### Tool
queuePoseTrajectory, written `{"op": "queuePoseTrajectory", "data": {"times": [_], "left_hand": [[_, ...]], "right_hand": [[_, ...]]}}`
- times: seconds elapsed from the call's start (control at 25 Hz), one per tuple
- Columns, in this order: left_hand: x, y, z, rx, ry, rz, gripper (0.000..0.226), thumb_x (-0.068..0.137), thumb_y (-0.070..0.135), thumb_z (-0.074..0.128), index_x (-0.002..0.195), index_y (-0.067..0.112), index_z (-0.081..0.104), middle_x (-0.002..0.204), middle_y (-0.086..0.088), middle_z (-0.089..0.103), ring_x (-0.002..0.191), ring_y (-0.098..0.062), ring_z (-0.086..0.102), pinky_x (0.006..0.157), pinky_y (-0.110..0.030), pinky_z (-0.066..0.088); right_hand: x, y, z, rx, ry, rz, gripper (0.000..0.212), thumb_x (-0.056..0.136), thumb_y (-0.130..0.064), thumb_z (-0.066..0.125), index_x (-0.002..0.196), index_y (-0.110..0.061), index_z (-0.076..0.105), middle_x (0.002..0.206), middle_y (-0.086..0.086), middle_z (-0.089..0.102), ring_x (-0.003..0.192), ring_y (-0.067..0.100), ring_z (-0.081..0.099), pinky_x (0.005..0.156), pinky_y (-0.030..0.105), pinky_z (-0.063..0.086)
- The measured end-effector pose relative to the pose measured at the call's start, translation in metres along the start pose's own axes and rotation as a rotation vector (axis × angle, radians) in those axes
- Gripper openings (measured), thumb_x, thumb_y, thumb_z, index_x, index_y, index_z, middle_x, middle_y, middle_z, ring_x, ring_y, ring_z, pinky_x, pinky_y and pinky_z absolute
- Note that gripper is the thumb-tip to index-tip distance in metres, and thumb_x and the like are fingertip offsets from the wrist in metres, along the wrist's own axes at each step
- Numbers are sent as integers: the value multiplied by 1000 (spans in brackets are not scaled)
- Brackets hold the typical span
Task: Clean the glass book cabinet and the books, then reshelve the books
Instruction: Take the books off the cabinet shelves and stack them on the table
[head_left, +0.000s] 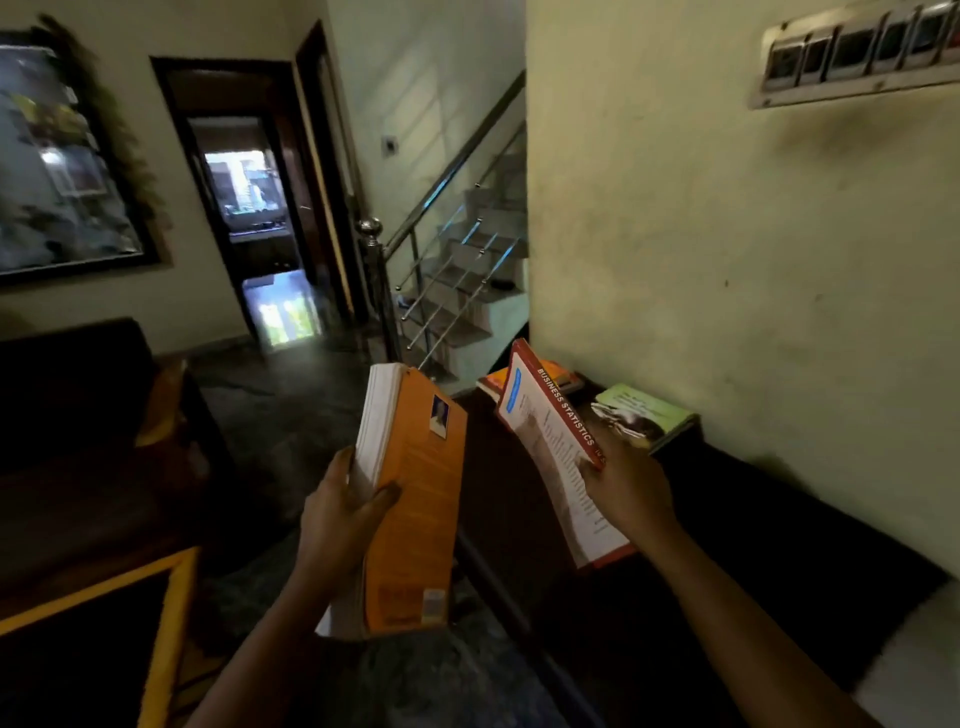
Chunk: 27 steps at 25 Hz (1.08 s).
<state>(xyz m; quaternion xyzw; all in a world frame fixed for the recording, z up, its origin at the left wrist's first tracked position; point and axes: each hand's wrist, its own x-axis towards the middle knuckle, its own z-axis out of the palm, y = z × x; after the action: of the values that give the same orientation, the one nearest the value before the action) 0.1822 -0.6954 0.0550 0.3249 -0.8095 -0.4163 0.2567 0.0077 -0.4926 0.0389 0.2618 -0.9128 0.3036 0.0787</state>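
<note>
left hand (343, 512) grips orange book (415, 499) | right hand (626, 486) grips red book (558, 447) | green book (644, 413) beyond red book | reshelving not finished, cabinet unseen

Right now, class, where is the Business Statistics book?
Right of centre in the head view, the right hand grips the Business Statistics book, between the orange book and the green book.
</note>
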Motion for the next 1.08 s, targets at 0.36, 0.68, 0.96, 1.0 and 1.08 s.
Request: {"op": "queuePoseTrajectory", "data": {"times": [0.36,0.68,0.96,1.0,1.08], "left_hand": [[191,-21,66,-52,-420,148,69,80,29,67,138,14,34,131,-16,50,109,-34,57,88,-56,49],[291,-31,115,-102,-638,162,66,75,36,66,132,16,39,126,-11,54,105,-27,58,86,-47,50],[318,-34,147,-65,-664,91,60,83,24,67,134,17,38,127,-8,53,106,-24,55,84,-40,48],[321,-32,151,-72,-674,85,59,82,23,67,133,18,38,125,-6,53,107,-24,55,85,-41,49],[322,-31,157,-69,-702,72,58,81,25,68,132,21,39,121,-3,53,108,-27,56,87,-45,50]], "right_hand": [[116,35,34,-318,173,372,42,93,-29,48,133,-32,39,117,10,60,103,33,58,82,39,49],[224,67,93,-326,154,692,31,98,-16,34,123,-10,52,110,16,60,104,33,55,68,26,35],[232,116,177,-371,-308,483,33,91,-30,52,118,-13,60,117,7,62,108,24,58,91,33,43],[232,122,169,-276,-213,503,35,93,-30,51,122,-11,57,123,7,59,112,25,55,91,32,42],[225,145,151,-22,10,684,38,93,-29,53,122,-4,55,122,12,57,113,29,54,83,30,42]]}}
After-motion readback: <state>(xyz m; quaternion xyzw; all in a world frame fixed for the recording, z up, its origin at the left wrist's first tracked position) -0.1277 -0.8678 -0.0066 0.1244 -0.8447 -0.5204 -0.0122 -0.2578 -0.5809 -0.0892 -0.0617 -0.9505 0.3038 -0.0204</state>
